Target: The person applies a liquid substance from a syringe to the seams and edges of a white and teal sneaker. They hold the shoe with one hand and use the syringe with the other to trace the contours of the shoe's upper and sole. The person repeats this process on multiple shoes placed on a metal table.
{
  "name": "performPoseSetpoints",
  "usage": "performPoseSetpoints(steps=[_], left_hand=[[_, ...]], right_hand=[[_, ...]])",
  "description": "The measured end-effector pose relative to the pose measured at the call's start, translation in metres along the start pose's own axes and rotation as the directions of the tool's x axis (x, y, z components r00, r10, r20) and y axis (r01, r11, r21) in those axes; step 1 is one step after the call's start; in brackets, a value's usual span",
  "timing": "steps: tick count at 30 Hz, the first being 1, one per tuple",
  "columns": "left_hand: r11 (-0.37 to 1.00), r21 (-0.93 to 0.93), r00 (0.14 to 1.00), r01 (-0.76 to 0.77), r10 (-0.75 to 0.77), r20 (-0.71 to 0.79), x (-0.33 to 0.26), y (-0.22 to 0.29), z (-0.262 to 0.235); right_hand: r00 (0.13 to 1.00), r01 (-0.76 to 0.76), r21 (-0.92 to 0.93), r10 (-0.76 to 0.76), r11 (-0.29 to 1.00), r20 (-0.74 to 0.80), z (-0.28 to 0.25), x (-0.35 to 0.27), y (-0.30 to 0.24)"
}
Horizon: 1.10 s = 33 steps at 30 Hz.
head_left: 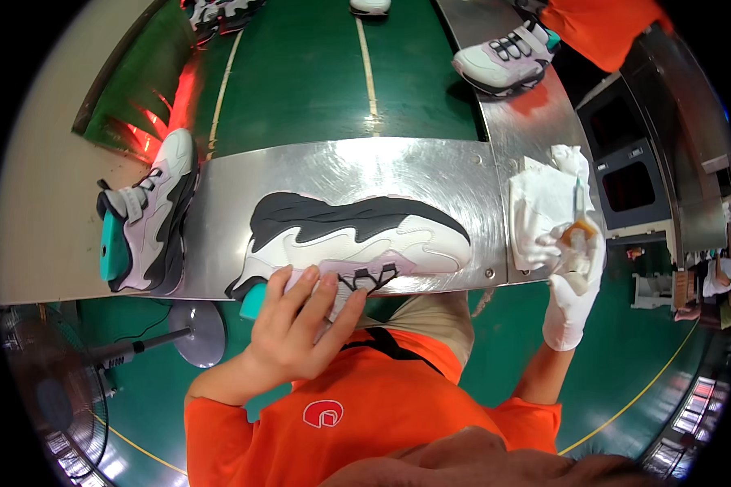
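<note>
A white, lilac and black sneaker (pixel 430 247) with a teal heel lining lies on its side at the metal table's near edge, its black sole facing away from me. My bare left hand (pixel 300 325) grips it by the upper, fingers spread over the strap and lace side. To the right, my right hand (pixel 575 284) wears a white glove and is closed around a small dispenser (pixel 579 231) with an amber part and a thin, pale teal tip. Its lower end is hidden in the fingers. White cloths (pixel 538 203) lie under and beside this hand.
Another sneaker (pixel 158 219) stands at the left end of the metal table (pixel 341 170). Beyond runs a green conveyor belt (pixel 300 81) with more shoes. At upper right, a sneaker (pixel 508 61) sits beside another person's orange sleeve (pixel 605 28). A fan (pixel 53 398) stands lower left.
</note>
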State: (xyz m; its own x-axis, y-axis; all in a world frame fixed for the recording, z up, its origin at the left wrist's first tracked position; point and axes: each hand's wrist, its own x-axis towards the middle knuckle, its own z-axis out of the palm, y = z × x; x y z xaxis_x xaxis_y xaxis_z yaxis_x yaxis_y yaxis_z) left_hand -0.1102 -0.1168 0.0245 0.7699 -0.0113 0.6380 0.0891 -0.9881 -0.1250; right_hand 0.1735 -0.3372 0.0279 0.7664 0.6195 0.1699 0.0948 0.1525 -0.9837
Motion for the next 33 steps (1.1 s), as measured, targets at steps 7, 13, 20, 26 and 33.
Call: performPoseSetpoints(steps=[7,13,20,26,33], left_hand=[[0.999,-0.035,0.995,0.04,-0.037,0.089,0.004,-0.001,-0.007],[0.998,-0.046,0.996,-0.031,0.035,0.08,0.002,-0.008,-0.007],[0.992,-0.099,0.996,-0.079,0.084,0.038,-0.001,-0.026,-0.005],[0.989,-0.123,0.996,-0.078,0.084,0.044,0.004,-0.029,-0.006],[0.987,-0.14,0.994,-0.078,0.088,0.06,0.007,-0.032,-0.009]], right_hand=[[0.947,-0.323,-0.179,0.318,0.929,-0.056,-0.013,-0.038,0.006],[0.983,-0.129,-0.079,0.118,0.988,-0.138,-0.012,-0.033,0.015],[0.987,0.149,-0.579,-0.153,0.801,0.042,0.06,0.033,-0.015],[0.901,0.433,-0.676,-0.252,0.596,0.354,0.122,0.076,-0.014],[0.801,0.574,-0.723,-0.081,0.383,0.593,0.162,0.102,-0.024]])
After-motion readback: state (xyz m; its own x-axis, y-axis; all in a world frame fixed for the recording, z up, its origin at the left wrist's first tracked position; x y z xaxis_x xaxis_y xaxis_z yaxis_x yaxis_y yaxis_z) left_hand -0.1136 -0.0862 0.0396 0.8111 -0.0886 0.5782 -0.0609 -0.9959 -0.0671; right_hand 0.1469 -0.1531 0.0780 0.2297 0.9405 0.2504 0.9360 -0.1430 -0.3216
